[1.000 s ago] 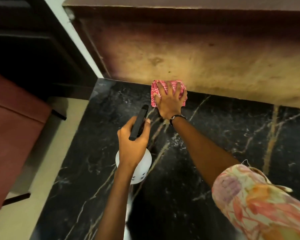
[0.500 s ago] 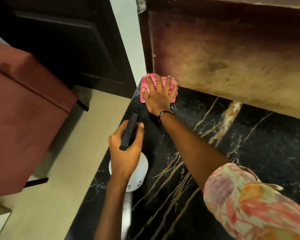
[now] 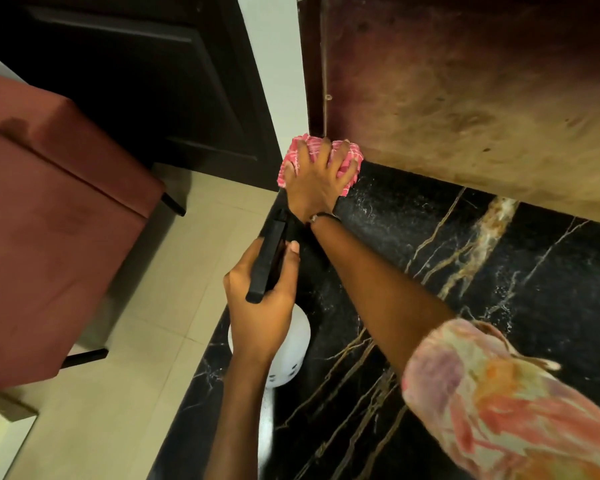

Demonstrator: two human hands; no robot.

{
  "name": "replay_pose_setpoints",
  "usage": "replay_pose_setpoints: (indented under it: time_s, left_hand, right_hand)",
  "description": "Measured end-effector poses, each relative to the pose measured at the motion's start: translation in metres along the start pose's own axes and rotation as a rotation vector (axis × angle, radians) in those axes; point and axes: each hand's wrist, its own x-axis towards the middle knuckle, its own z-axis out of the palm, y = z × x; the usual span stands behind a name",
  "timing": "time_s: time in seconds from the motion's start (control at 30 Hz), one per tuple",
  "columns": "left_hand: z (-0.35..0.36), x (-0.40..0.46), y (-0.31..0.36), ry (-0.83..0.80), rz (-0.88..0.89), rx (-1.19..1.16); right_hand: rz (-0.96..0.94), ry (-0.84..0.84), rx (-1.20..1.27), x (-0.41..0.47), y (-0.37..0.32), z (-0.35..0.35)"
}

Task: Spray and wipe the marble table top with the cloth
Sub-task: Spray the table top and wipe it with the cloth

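Observation:
The black marble table top (image 3: 520, 289) with gold veins fills the lower right. At its far left corner lies a bunched pink checked cloth (image 3: 351, 151), pressed against the wooden panel behind. My right hand (image 3: 314, 183) lies on top of the cloth with spread fingers curled into it. My left hand (image 3: 262, 306) grips a spray bottle (image 3: 291, 356) with a white body and a black trigger head, over the table's left edge just behind my right wrist. The nozzle points toward the cloth.
A worn brown wooden panel (image 3: 465, 84) rises along the table's far edge. Left of the table are a cream tiled floor (image 3: 136, 358), a red upholstered seat (image 3: 49, 220) on black legs, and a dark door (image 3: 136, 81).
My right hand has slid the cloth left along the panel into the table's far left corner, and the cloth is now bunched under curled fingers. My left hand followed with the bottle.

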Motion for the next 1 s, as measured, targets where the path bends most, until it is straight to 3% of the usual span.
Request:
replay_pose_setpoints:
  time_s: [0.1, 0.2, 0.4, 0.6, 0.73, 1.0]
  left_hand:
    - [0.0, 0.001, 0.001, 0.001, -0.012, -0.023]
    - [0.002, 0.003, 0.003, -0.008, -0.003, -0.025]
    - [0.002, 0.001, 0.003, -0.003, -0.003, -0.016]
    - [-0.003, -0.001, 0.003, 0.003, 0.003, -0.027]
    - [-0.01, -0.015, 0.005, -0.005, 0.006, -0.012]
    - [-0.047, -0.062, -0.005, 0.043, -0.08, 0.018]
  right_hand:
    - [-0.198, 0.014, 0.008, -0.006, 0.033, -0.003]
    - [-0.264, -0.032, -0.034, 0.009, 0.046, -0.008]
    - [0.066, -0.06, 0.043, 0.014, -0.015, 0.001]
    - [-0.297, 0.039, 0.048, -0.03, 0.021, 0.005]
    - [-0.43, 0.142, 0.1, -0.068, 0.021, 0.009]
    - [-0.755, -0.054, -0.034, -0.178, 0.024, -0.003]
